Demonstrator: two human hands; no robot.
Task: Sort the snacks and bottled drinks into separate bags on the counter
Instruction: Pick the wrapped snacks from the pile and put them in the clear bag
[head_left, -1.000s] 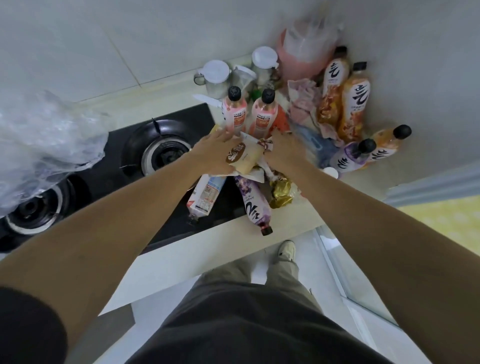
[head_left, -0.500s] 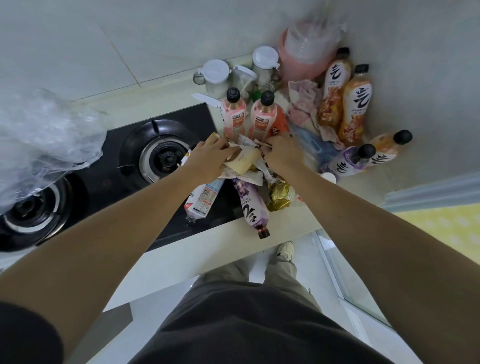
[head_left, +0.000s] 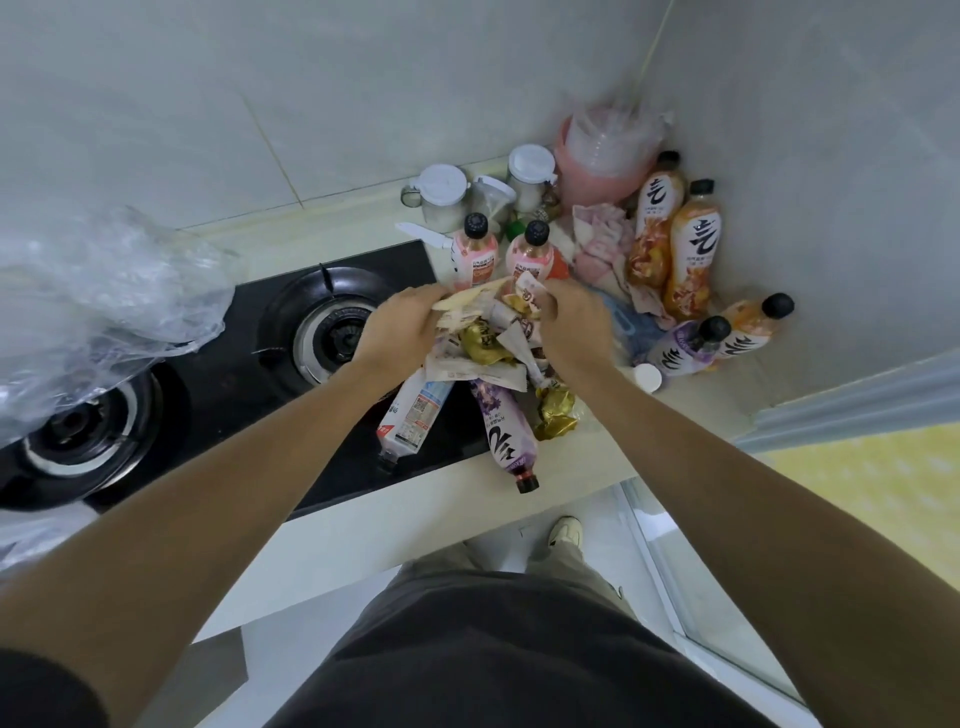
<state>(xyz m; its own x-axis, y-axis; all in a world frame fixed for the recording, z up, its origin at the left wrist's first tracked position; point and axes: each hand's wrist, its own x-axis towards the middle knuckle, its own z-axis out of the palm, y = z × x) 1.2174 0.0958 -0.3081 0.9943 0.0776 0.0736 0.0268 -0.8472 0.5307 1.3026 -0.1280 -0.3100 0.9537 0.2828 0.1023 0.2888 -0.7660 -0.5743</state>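
A bundle of snack packets (head_left: 488, 332), white, brown and gold, is gathered between my two hands above the counter. My left hand (head_left: 400, 327) grips its left side and my right hand (head_left: 576, 327) grips its right side. Beneath them lie a white bottle (head_left: 413, 415) and a purple bottle (head_left: 506, 431), both on their sides, and a gold snack packet (head_left: 556, 413). Two pink bottles (head_left: 472, 254) stand behind the hands. Orange bottles (head_left: 691, 249) stand in the corner, with a purple bottle (head_left: 685, 345) and an orange one (head_left: 753, 325) lying beside them.
A black gas hob (head_left: 218, 364) with two burners fills the counter's left half. A clear plastic bag (head_left: 98, 296) lies crumpled over its far left. Lidded jars (head_left: 441, 195) and a pink container with clear bags (head_left: 602, 156) stand at the back wall. The counter edge (head_left: 415, 509) is near my legs.
Both hands have closed in on the snack packets and lifted them into a bundle. The bundle now sits higher and holds more packets than a second ago.
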